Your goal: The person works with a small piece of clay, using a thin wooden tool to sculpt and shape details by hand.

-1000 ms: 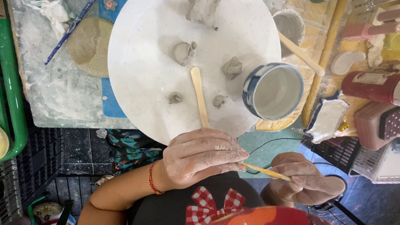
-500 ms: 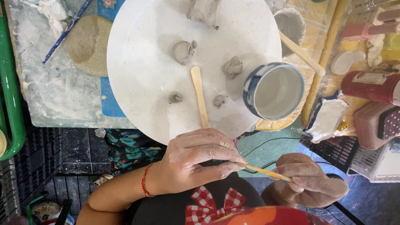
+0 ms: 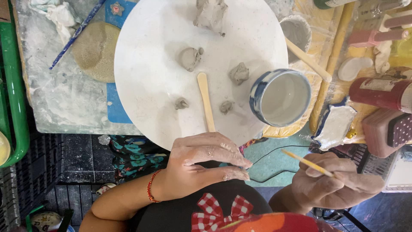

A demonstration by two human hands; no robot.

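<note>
Your right hand pinches a thin wooden stick, its long axis pointing up-left toward your left hand. That hand curls closed over something hidden, just below the round white board

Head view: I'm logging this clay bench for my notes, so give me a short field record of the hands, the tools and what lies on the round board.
left hand: clay-smeared, cupped at the round white board's near edge, contents hidden
right hand: grips a thin wooden stick, tip pointing toward the left hand
round white board: several small clay lumps, one flat wooden stick
blue-and-white cup: on the board's right edge, upright
left of the board: blue brush, tan sponge
</note>
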